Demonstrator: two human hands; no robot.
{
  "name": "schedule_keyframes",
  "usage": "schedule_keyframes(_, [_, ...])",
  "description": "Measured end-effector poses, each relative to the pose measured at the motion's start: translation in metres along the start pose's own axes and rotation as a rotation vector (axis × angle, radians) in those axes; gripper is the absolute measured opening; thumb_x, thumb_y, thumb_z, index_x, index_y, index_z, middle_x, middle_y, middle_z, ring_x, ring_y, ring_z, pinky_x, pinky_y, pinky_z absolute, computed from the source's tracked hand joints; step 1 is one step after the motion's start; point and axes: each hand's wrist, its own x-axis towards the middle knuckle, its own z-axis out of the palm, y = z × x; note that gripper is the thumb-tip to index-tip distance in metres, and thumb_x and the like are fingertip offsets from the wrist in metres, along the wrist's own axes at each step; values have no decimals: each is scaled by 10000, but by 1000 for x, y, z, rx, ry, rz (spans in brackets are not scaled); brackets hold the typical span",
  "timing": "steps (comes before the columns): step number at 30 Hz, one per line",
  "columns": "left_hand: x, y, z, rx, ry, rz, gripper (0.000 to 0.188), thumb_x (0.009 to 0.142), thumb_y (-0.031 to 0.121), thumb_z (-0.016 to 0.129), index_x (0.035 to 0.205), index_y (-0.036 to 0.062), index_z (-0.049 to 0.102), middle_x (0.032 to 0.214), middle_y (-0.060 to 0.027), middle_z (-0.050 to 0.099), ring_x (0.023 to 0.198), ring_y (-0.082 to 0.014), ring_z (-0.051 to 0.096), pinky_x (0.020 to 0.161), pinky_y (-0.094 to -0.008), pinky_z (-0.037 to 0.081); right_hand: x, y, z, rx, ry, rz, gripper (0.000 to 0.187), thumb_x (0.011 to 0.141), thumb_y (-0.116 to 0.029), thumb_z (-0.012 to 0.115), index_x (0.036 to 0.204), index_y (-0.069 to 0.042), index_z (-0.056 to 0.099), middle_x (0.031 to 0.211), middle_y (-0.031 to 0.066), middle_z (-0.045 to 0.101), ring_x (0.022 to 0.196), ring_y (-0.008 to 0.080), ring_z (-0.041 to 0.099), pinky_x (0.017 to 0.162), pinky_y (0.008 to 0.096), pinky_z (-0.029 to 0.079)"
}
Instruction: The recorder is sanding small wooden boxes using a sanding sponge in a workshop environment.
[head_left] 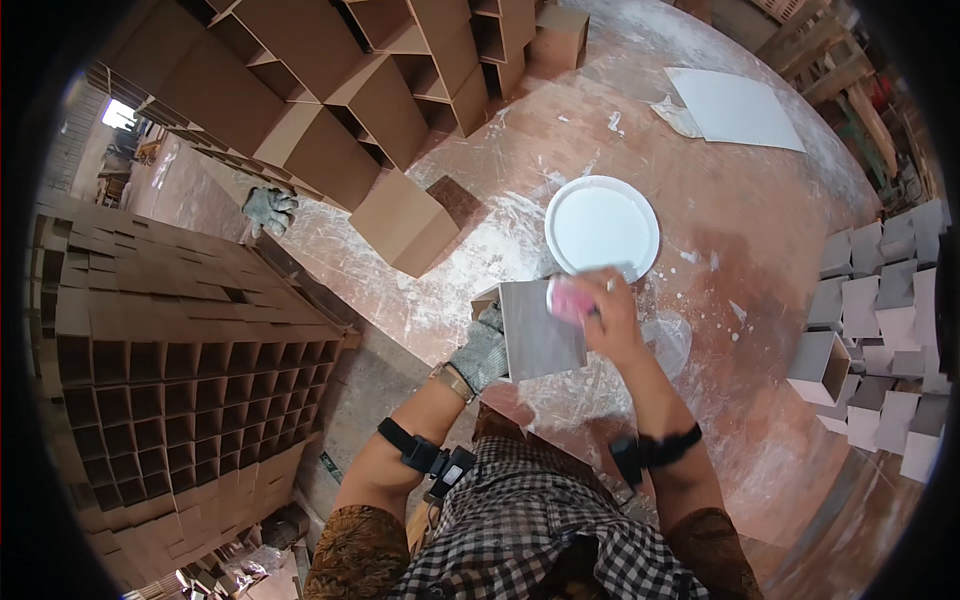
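Observation:
My left hand (pixel 481 354), in a grey knitted glove, grips a square cardboard box (pixel 541 335) at its left side; part of its fingers is hidden by the box. The face turned up toward me looks grey and wet-coated. My bare right hand (pixel 612 318) is closed around a pink object (pixel 568 299), perhaps a sponge or brush, blurred by motion, which lies against the upper right of that face. Just beyond stands a round white tub (pixel 603 225) with a white content.
Plain brown boxes (pixel 310 150) are stacked at the far left, with one loose box (pixel 405 222) on the white-smeared table (pixel 500 215). A grey glove (pixel 270 209) lies at the left. White and grey boxes (pixel 880 320) stand at right; a white sheet (pixel 740 108) lies beyond.

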Motion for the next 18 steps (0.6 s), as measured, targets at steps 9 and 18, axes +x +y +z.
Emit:
schedule_keyframes(9, [-5,15,-6,49,-6,8,463,809,267,569,1216,63,482,1209,-132,517,1123,-264,485,957,-355,388,-66,-43,-13,42,-56,53,488,554,37,458,996,-82,626,924,112,615,820,299,555,756,382,428])
schedule_keyframes(18, [4,-6,-1,68,14,-5,384,927,264,399,1248,60,454,1221,-91,524,1106,-217,514,951,-341,420,13,4,0,-99,95,8,409,621,0,534,1007,-105,620,984,97,619,816,284,557,724,378,421])
